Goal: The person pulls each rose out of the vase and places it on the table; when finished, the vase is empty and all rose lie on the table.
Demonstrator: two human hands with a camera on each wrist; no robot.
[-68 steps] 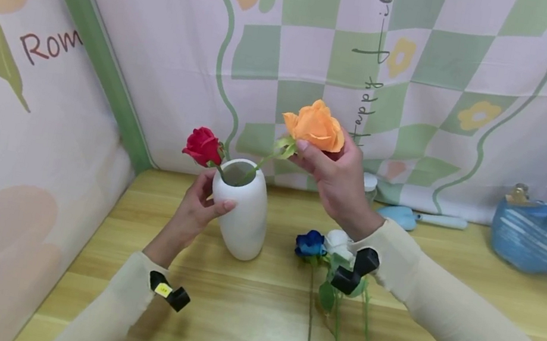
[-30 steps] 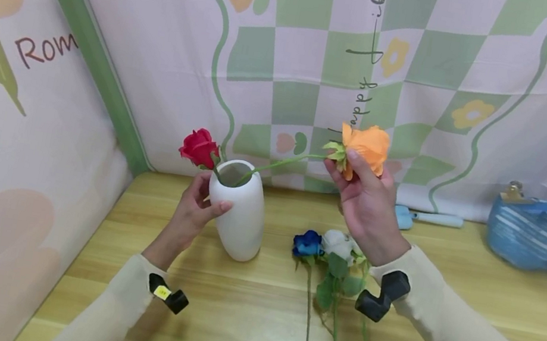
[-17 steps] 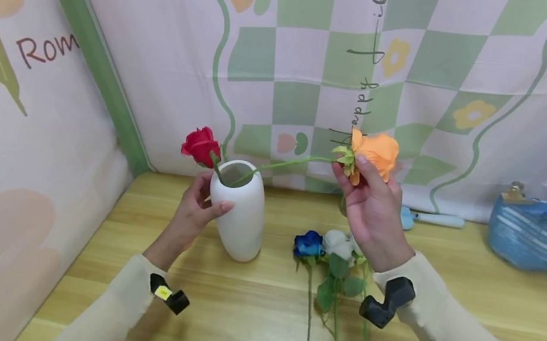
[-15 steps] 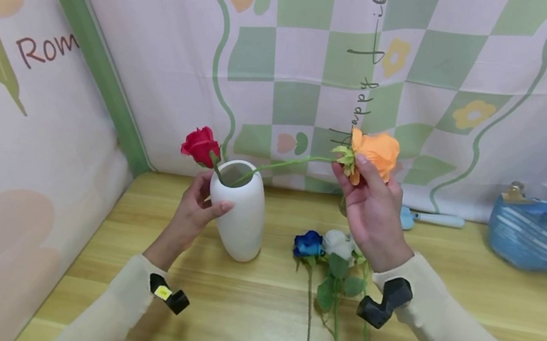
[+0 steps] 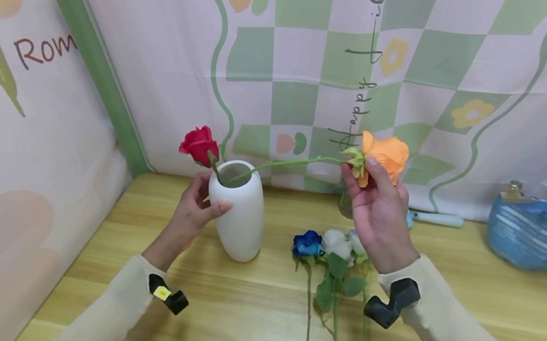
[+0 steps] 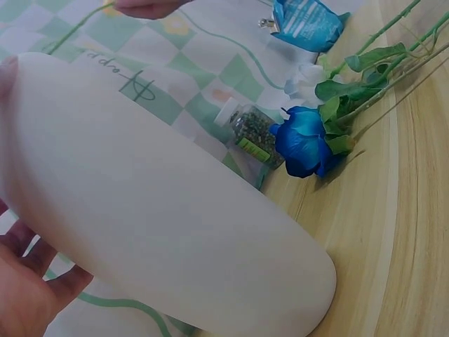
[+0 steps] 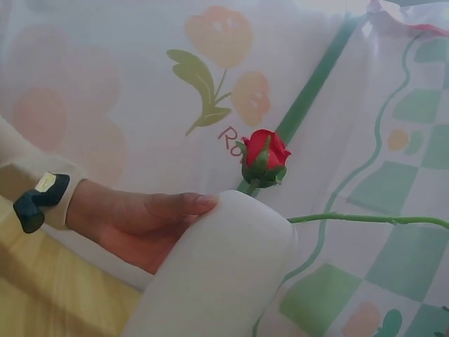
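Note:
A white vase (image 5: 242, 219) stands on the wooden table, gripped near its top by my left hand (image 5: 195, 211), thumb across the front. From its mouth a red rose (image 5: 200, 145) leans out to the left. My right hand (image 5: 380, 215) pinches an orange rose (image 5: 387, 155) just under the bloom, right of the vase and above the table. The orange rose's green stem (image 5: 296, 162) bends in an arc into the vase mouth; its lower end is hidden inside. In the right wrist view, the red rose (image 7: 265, 158) rises behind the vase rim.
A blue rose (image 5: 308, 244) and white roses (image 5: 338, 246) lie on the table right of the vase, stems toward the front edge. A jar of dark granules (image 6: 254, 132), a light-blue-handled tool (image 5: 438, 219) and a blue bag with a clip (image 5: 539, 236) stand or lie along the back.
My right hand has moved right and slightly down with the orange rose, from close over the vase, and the stem now bends more. My left hand stays on the vase.

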